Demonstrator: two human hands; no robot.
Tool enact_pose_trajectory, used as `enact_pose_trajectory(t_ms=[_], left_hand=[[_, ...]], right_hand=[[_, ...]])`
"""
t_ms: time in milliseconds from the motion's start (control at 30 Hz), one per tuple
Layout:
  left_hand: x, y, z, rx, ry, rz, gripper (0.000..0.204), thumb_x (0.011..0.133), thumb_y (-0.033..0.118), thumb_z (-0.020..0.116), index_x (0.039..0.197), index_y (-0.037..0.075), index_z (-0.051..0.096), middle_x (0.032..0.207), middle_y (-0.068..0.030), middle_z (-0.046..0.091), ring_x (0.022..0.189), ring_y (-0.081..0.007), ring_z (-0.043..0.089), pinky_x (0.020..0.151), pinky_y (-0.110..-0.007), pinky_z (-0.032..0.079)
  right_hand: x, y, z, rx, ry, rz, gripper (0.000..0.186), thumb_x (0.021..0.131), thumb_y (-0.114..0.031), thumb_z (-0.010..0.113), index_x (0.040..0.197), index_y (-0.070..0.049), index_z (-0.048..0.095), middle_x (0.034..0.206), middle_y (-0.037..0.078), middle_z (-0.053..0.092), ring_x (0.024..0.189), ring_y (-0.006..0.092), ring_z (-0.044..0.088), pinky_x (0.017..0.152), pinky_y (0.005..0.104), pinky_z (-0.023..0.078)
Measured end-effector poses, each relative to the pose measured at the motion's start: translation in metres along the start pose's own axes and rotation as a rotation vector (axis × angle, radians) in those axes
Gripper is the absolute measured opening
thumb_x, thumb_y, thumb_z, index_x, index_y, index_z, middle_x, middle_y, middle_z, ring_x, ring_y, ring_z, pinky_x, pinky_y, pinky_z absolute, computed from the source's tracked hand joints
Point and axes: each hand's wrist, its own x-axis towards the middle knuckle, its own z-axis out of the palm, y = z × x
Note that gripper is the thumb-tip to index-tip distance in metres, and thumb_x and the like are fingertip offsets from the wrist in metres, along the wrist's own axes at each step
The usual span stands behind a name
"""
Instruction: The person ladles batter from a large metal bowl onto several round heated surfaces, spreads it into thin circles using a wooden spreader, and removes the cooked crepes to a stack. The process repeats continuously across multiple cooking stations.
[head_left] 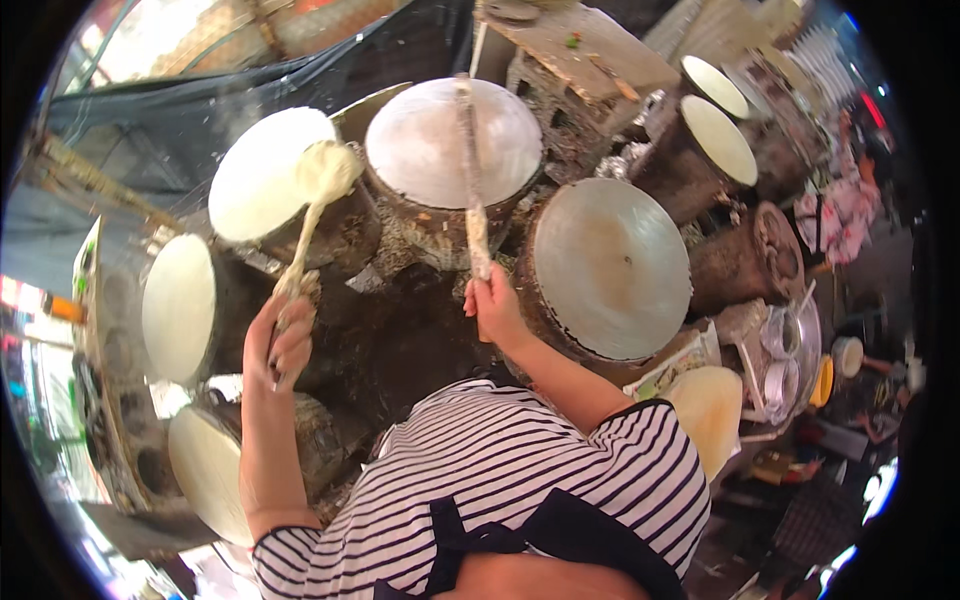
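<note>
My left hand (pixel 287 335) is closed on the batter-caked handle of a ladle (pixel 330 175), whose coated head is over the right part of a round griddle covered in pale batter (pixel 255 175). My right hand (pixel 492 305) grips a long, batter-smeared wooden stick (pixel 470 180) reaching across the middle round griddle (pixel 420 140), which has a whitish, bare-looking surface. A large grey round griddle (pixel 610 265) is beside my right hand. Another griddle with a pale round of batter (pixel 180 305) is just left of my left hand.
More drum stoves with pale tops (pixel 718 140) stand at right, another (pixel 205 470) at lower left. A plank on blocks (pixel 590 50) is at the back. Cooked rounds (pixel 705 410) and metal bowls (pixel 780 385) lie right of me; people work at the far right edge.
</note>
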Motion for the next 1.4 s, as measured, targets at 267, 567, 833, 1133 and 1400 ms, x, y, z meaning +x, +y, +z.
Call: enact_pose_trajectory(t_ms=[267,567,833,1133,1400], left_hand=[[0.229,0.024,0.04,0.462,-0.002,-0.238,0.015,0.094,0.017,0.04,0.098,0.003,0.045,0.062,0.0018,0.04,0.038,-0.0044,0.033,0.03,-0.017,0.025],[0.343,0.005,-0.013,1.455,-0.053,-0.232,0.019,0.088,0.02,0.051,0.092,0.001,0.051,0.059,-0.0036,0.048,0.036,-0.0112,0.044,0.03,-0.027,0.033],[0.365,0.01,-0.067,2.212,-0.281,0.589,0.033,0.085,0.023,0.051,0.111,0.003,0.051,0.082,-0.0167,0.061,0.072,-0.0323,0.061,0.06,-0.041,0.048],[0.366,0.042,-0.067,2.501,-0.25,0.68,0.048,0.083,0.026,0.055,0.128,0.013,0.045,0.093,-0.0139,0.056,0.076,-0.0314,0.06,0.063,-0.041,0.05],[0.377,0.057,-0.084,2.452,-0.094,0.731,0.05,0.081,0.023,0.058,0.129,0.013,0.046,0.091,-0.0131,0.055,0.074,-0.0309,0.06,0.06,-0.041,0.049]], right_hand=[[-0.007,-0.006,-0.044,0.095,0.323,0.18,0.014,0.091,-0.009,0.039,0.102,-0.001,0.042,0.076,0.006,0.052,0.047,0.0107,0.051,0.038,0.0235,0.042],[0.015,0.019,0.043,0.089,0.663,0.192,0.012,0.087,-0.006,0.042,0.097,-0.001,0.045,0.066,0.004,0.052,0.044,0.0089,0.047,0.034,0.023,0.038],[0.047,0.025,0.085,0.041,0.829,0.19,0.011,0.086,-0.007,0.044,0.094,-0.002,0.049,0.061,0.005,0.05,0.04,0.0107,0.046,0.036,0.0257,0.039],[0.106,0.076,0.081,-0.551,0.94,-0.005,0.021,0.085,-0.007,0.047,0.104,0.0,0.052,0.086,0.018,0.05,0.067,0.0278,0.055,0.058,0.0371,0.045],[0.115,0.058,0.086,-0.634,0.946,-0.07,0.027,0.081,-0.004,0.05,0.107,0.0,0.053,0.09,0.023,0.05,0.084,0.0393,0.051,0.076,0.0423,0.043]])
